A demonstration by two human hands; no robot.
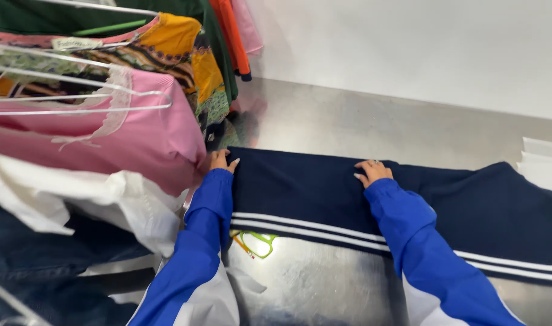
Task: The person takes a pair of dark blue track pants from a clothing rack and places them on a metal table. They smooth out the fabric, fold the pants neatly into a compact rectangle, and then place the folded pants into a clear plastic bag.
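Note:
A navy blue garment [300,184] with two white stripes along its near edge lies spread across a shiny metal table [348,121]. My left hand [220,160] rests flat on the garment's far left corner, fingers apart. My right hand [372,171] presses flat on the cloth near its far edge, a ring on one finger. Both arms wear bright blue sleeves with white panels. Neither hand grips anything.
A rack of hanging clothes fills the left: a pink garment [143,136], a yellow patterned one [179,48], white cloth [107,199], and dark denim [34,259]. A green hanger [258,243] lies on the table under the navy garment. White folded fabric [544,163] sits far right.

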